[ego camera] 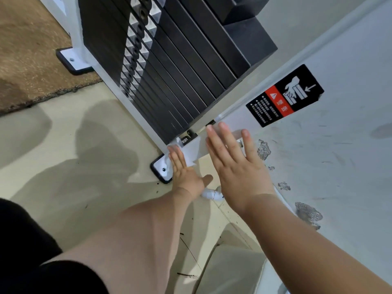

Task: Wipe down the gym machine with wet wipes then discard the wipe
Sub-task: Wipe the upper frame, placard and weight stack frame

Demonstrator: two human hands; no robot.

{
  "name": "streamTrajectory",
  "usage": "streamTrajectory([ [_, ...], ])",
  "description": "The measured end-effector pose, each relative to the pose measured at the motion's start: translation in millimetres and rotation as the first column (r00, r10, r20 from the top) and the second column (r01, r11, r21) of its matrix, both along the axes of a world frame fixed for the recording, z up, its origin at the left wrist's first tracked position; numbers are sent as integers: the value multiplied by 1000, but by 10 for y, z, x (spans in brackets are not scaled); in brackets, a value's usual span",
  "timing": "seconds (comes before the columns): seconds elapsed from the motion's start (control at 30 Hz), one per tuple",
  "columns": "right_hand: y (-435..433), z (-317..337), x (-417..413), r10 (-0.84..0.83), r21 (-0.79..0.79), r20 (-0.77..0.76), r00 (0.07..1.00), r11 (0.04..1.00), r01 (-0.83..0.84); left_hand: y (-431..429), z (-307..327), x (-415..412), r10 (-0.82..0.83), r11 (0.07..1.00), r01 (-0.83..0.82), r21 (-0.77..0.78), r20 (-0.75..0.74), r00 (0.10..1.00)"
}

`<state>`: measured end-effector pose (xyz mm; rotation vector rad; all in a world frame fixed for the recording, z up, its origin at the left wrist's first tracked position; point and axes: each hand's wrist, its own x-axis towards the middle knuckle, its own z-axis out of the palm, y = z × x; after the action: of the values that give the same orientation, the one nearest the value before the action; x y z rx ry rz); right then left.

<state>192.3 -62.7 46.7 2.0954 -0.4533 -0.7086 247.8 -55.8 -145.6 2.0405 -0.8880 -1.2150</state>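
Head view, looking down: a white gym machine [339, 149] was seen, with its black weight stack [180, 77] at the top and a black and red warning sticker [285, 95] fixed to its side panel. The right hand [235, 166] was laid flat on that panel near the sticker, fingers straight and spread. The pale edge of a wet wipe [237, 132] was visible past its fingertips, pressed against the metal. The left hand [186, 172] was stretched lower, fingers straight, touching the frame's bottom corner beside a bolted foot plate [160, 168] on the beige floor [63, 166]. Whether a wipe lay under it could not be told. Chipped paint patches [263, 149] were scattered beside the right hand.
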Motion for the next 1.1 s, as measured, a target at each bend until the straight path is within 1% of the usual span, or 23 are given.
streamTrajectory([
  [0.03,-21,-15,-6,-11,12,23,1000,1000,11,-26,-114,40,47,998,-45,39,-33,998],
  [0.1,-40,0,-16,-10,1,21,1000,1000,10,-60,-301,119,118,988,-111,103,-59,991],
  [0.17,-47,20,-18,1,4,-7,1000,1000,-1,-80,-438,172,124,982,-109,152,-92,988],
  [0.23,-63,16,-19,14,0,-25,1000,1000,-14,-101,-454,192,105,982,-85,168,-113,988],
  [0.37,-100,-11,-32,63,-17,-36,997,998,-64,-78,-303,132,137,986,-118,117,-175,975],
  [0.5,-119,20,-57,95,5,-26,995,995,-95,-1,103,-16,78,997,-74,37,-120,990],
  [0.6,-90,122,-159,121,-68,98,988,991,-115,5,451,-143,52,998,-53,-20,-34,998],
  [0.7,-76,374,-263,167,-118,239,957,983,-141,32,752,-281,50,988,-40,-149,63,997],
  [0.77,-97,597,-313,208,-155,318,925,974,-166,44,938,-385,133,942,-93,-321,104,986],
  [0.8,-121,707,-340,224,-179,348,910,969,-170,41,1027,-426,197,903,-145,-405,90,976],
  [0.87,-174,917,-399,245,-219,393,886,961,-168,13,1197,-473,274,843,-191,-503,96,957],
  [0.93,-219,1095,-480,254,-226,431,866,959,-169,-36,1375,-483,307,791,-163,-589,151,940],
  [1.03,-255,1251,-553,267,-200,482,834,961,-191,-129,1617,-395,389,653,-108,-750,210,897],
  [1.1,-258,1374,-600,285,-226,517,807,955,-192,-177,1861,-311,420,579,-34,-814,262,869],
])
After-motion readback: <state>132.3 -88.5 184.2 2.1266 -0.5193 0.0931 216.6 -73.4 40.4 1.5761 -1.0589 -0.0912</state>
